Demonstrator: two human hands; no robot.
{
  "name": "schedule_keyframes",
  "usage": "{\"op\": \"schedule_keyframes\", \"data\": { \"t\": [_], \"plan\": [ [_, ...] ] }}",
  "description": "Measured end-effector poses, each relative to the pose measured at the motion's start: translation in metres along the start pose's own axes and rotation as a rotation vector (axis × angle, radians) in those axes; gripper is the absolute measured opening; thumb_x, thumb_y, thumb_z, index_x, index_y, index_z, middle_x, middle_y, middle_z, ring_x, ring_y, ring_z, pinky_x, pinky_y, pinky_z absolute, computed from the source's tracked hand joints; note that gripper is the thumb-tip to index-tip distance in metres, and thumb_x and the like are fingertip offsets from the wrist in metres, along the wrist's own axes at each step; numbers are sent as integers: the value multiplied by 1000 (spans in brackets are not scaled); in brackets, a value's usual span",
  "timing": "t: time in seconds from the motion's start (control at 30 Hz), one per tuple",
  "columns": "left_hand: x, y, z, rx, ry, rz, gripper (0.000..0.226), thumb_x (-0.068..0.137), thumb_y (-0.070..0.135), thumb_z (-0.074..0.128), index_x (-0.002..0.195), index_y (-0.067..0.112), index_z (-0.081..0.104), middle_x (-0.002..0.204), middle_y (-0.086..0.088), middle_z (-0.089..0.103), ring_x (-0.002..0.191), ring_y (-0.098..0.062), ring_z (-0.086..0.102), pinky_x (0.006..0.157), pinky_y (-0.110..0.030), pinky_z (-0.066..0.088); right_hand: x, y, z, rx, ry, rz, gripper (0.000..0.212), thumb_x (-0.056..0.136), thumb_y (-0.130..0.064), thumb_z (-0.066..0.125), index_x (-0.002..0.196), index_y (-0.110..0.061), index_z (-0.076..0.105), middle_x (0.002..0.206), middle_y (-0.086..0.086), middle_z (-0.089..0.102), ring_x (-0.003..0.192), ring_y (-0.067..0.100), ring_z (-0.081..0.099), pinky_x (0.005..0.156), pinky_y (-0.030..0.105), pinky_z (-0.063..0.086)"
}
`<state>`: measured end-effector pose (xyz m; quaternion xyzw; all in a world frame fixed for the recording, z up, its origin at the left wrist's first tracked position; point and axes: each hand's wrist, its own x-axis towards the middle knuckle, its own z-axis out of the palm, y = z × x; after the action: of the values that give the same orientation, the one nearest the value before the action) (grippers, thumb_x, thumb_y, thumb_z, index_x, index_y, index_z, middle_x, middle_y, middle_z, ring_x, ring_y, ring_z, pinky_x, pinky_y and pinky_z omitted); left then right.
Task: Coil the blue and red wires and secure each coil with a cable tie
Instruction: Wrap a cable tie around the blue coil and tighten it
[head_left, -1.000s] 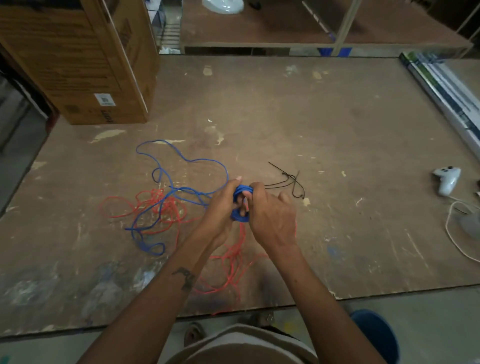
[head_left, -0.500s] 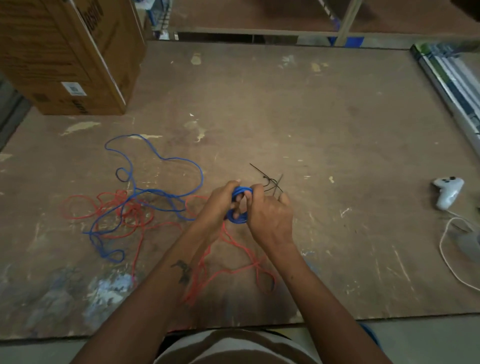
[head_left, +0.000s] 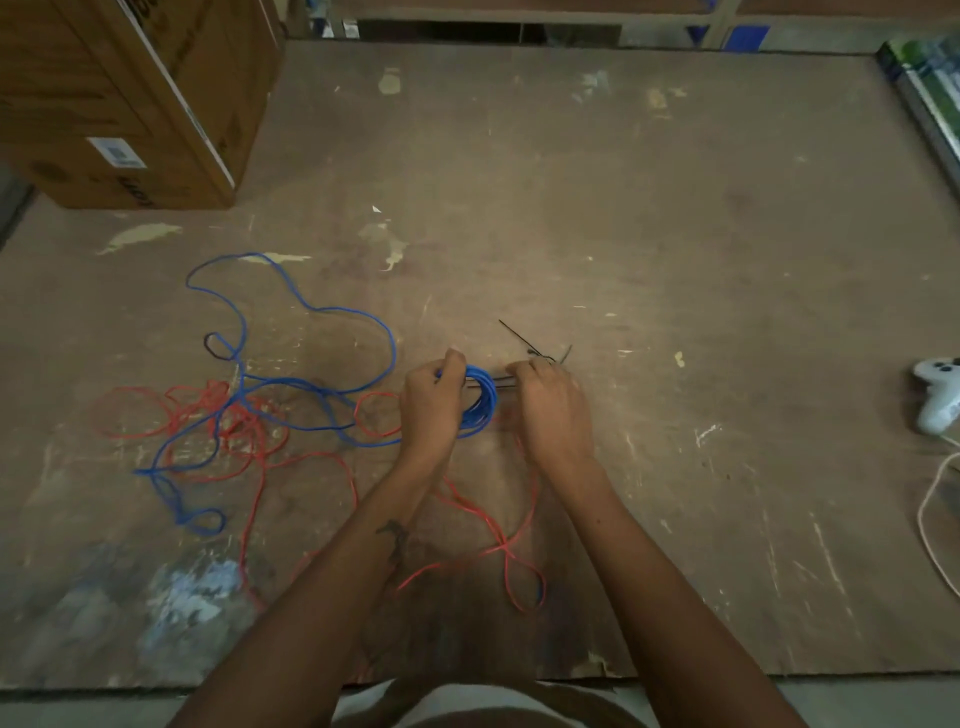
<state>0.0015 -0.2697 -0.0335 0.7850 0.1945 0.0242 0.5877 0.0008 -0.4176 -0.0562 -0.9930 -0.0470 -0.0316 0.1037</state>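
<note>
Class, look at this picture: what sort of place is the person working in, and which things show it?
Probably a workshop or storeroom. The work lies on a scuffed, paint-stained brown plywood board, a large brown cardboard box stands at its far left corner, and loose blue wire and red wire sprawl across it.

The left hand (head_left: 431, 402) covers the near side of the blue coil (head_left: 480, 402), so its fingers' hold there is hidden. The right hand (head_left: 553, 410) hides whatever its fingertips pinch; a dark strip (head_left: 491, 383) between the hands (perhaps a cable tie) is too blurred to name. Right of the grip, the white controller (head_left: 937, 392) and a pale cord (head_left: 930, 525) run off the edge.
</note>
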Motion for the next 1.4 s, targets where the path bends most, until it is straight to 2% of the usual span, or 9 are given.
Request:
{"op": "schedule_keyframes", "data": {
  "t": [0.27,0.63,0.73,0.83,1.0,1.1,1.17,1.23,1.4],
  "plan": [
    [10,-18,5,-7,24,25,54,107,38,52,59,22,33,52,5,30,51,-16,29,57,-40,26,23,7,8,-214,-108,-135,21,74,4,69,88,-12,72,88,9,66,85,33,68,72,42,53],
    [15,-20,12,4,26,-33,59,103,50,51,54,20,38,48,4,36,50,-20,35,59,-41,31,38,9,7,-202,-152,-238,18,82,5,64,88,-10,72,90,12,68,85,35,69,77,43,54],
    [14,-23,13,2,28,-69,59,103,51,52,55,18,39,48,4,37,49,-19,36,58,-40,32,40,10,6,-197,-118,-277,21,81,7,58,90,-9,69,91,14,68,86,35,68,80,43,54],
    [11,-23,10,-24,50,-114,55,102,51,53,58,20,41,51,4,38,50,-18,37,58,-38,33,40,12,5,-177,-19,-301,22,78,0,50,87,-9,68,84,13,67,78,37,69,73,44,54],
    [10,-21,4,-42,81,-125,53,106,47,54,62,19,43,52,4,37,50,-16,36,58,-37,32,37,16,-5,-109,77,-268,17,88,-2,62,99,-14,65,91,9,69,79,34,70,73,42,51],
    [9,-17,3,-56,99,-119,55,107,48,52,61,20,38,52,5,33,51,-16,33,59,-38,30,32,13,-11,185,139,-192,7,106,-13,56,112,-16,60,105,7,69,86,34,68,76,45,51],
    [7,-11,3,-57,120,-99,57,108,48,51,60,20,37,51,5,32,51,-17,32,58,-39,28,24,6,-23,516,163,-87,7,110,-22,55,115,-19,59,110,0,71,94,24,68,80,43,53],
    [6,-6,3,-36,164,-72,59,109,48,50,59,17,38,51,2,34,51,-16,32,56,-40,27,15,-4,-38,817,189,-8,8,109,-17,58,117,-18,59,108,-6,76,98,11,71,85,37,56],
    [-1,7,0,9,259,28,59,112,47,46,63,14,41,57,-7,43,53,-18,37,59,-44,31,-14,-32,-71,1479,148,66,16,108,-2,58,123,-9,59,103,10,79,87,26,76,85,38,60]
  ]
}}
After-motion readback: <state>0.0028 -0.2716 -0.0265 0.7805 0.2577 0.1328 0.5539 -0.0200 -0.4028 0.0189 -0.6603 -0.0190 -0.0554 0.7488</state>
